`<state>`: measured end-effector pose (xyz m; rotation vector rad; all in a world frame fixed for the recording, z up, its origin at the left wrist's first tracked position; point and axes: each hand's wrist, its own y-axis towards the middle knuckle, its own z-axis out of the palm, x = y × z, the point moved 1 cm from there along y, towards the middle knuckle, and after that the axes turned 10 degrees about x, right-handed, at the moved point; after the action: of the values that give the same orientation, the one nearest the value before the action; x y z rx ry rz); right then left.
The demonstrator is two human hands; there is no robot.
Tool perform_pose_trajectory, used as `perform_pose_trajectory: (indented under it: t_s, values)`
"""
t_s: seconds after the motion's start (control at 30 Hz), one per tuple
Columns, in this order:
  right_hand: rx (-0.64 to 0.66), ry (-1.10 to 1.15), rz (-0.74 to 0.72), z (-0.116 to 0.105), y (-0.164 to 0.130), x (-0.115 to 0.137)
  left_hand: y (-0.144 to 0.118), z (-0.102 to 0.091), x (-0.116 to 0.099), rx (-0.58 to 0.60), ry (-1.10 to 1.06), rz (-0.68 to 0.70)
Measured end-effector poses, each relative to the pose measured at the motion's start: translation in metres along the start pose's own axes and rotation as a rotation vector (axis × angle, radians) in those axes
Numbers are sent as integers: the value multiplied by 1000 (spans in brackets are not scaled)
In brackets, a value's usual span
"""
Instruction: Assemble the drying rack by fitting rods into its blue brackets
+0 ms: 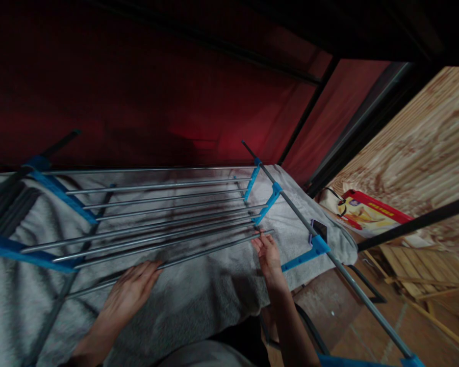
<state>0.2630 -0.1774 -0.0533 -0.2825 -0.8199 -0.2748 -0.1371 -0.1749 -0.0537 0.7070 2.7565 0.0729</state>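
Head cam: drying rack (156, 214) w/ metal rods and blue plastic brackets stands across the frame, a grey fleecy towel (199, 300) draped over it and hanging down toward the person. Towel covers the rack's near side and runs under the rods to the far edge.

L hand (132, 293) lies flat on the towel, palm down, fingers spread and pointing up-right, fingertips touching the nearest rod. Not gripping anything.

R hand (266, 253) rests at the right end of the rods, just below a blue bracket (268, 204); fingers stretched fwd, close together, tips on the end of the nearest rod and the towel under it. Can't tell if it pinches the cloth or only presses on it.

Rt of the hands, a long grey side bar (329, 255) of the rack runs diagonally down to the bottom-right corner. Dark phone-like item (319, 229) sits on the towel by that bar; too small to be sure what it is.

Bkgd: dark red wall (156, 92) behind the rack. Far right, a wood-grain panel (424, 153), a red and yellow bag (363, 211) at its foot, wooden slats (416, 270) on the floor nearby.
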Motion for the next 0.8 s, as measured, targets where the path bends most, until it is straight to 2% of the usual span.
perform_pose_trajectory:
  t_s: [0.17,0.4,0.63,0.8]
  values:
    - [-26,-15,4,4,-1,1,-2,-5,-1,-73,4,-17]
    - [-28,-58,-24,10,-4,6,-4,-9,1,-196,102,98]
    - [36,-34,-7,16,-9,14,0,-30,-16,-211,148,124]
    - [84,-29,-10,26,-12,21,0,-39,-20,-248,114,139]
